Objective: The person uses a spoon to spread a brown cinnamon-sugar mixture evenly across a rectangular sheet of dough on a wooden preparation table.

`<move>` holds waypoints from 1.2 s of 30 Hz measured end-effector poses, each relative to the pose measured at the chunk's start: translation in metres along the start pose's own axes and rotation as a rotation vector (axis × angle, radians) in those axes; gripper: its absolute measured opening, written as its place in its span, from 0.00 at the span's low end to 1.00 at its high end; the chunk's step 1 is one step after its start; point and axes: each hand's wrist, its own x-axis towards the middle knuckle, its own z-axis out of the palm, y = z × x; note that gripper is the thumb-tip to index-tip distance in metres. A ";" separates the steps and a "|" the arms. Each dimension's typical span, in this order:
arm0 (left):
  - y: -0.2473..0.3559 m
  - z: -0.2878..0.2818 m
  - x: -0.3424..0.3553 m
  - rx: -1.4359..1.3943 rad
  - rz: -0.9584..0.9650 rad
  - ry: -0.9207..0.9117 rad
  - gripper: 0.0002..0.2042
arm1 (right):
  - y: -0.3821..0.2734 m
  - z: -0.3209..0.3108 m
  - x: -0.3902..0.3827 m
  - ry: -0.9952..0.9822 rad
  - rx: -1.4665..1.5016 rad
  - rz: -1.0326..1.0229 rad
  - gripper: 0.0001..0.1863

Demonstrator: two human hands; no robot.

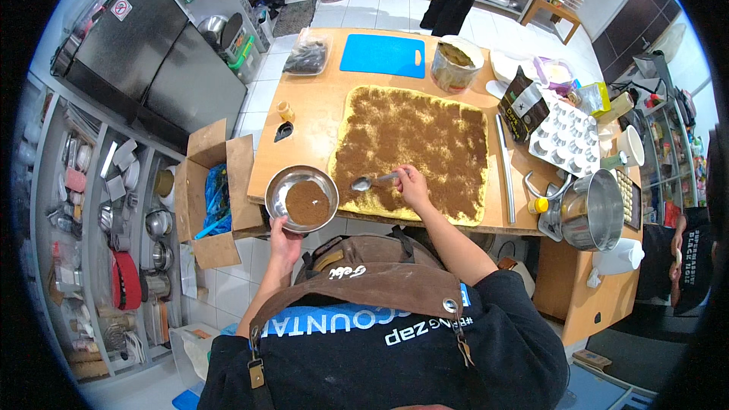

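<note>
A flat rectangle of yellow dough lies on the wooden table, mostly covered with brown powder that leaves patchy yellow spots. My left hand grips the rim of a metal bowl at the table's front edge. Inside that bowl is a heap of brown powder. Over the dough's front part, my right hand is closed around the handle of a spoon. The spoon's head points left toward the bowl. Whether powder lies in it is hard to make out.
Behind the dough are a blue cutting board and a large tub. To its right lie a metal rod, a dark pouch, a white muffin tray and a steel mixing bowl. An open cardboard box stands left of the table.
</note>
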 end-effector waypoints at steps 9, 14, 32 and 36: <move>-0.002 0.000 0.002 0.011 0.002 0.028 0.17 | 0.002 0.011 -0.006 -0.048 -0.089 -0.053 0.10; -0.003 -0.005 0.002 0.016 0.002 0.019 0.18 | 0.004 0.003 -0.016 -0.139 -0.100 -0.004 0.10; -0.006 -0.002 0.003 -0.014 -0.006 -0.009 0.17 | -0.006 -0.015 -0.030 -0.020 -0.097 -0.033 0.10; -0.007 -0.002 0.002 0.003 0.011 0.005 0.17 | -0.005 -0.033 -0.030 0.017 -0.078 -0.087 0.09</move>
